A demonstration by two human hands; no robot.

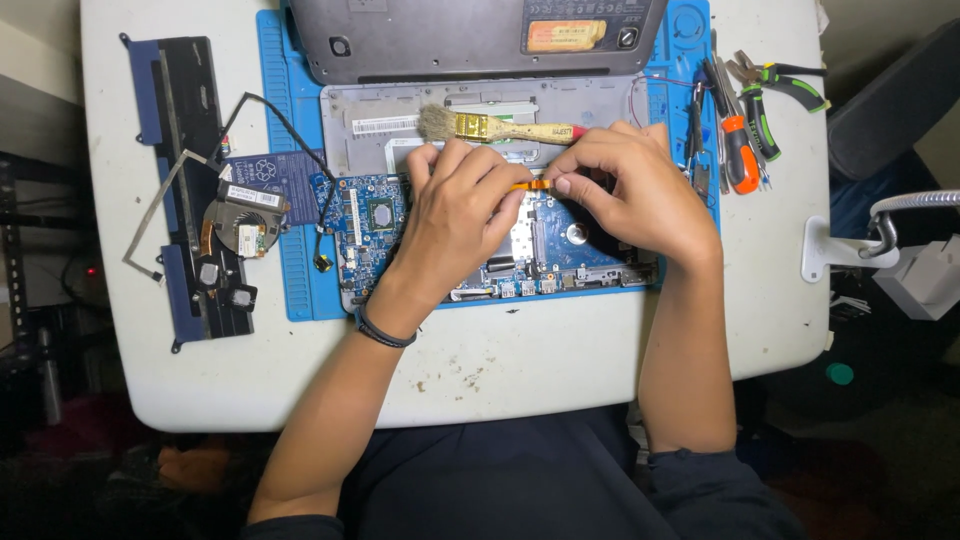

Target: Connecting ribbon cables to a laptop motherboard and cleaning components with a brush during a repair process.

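Both hands, left hand (pixel 455 215) and right hand (pixel 625 190), are pinching a small orange strip (pixel 530 185), fingers nearly closed, hiding much of the blue circuit board (pixel 375 215).

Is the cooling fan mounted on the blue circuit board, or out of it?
Out: the cooling fan lies left of the blue circuit board.

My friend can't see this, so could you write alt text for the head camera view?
Two bare hands, left hand and right hand, pinch a small orange strip above a blue circuit board in an opened laptop. A paintbrush lies just behind them.
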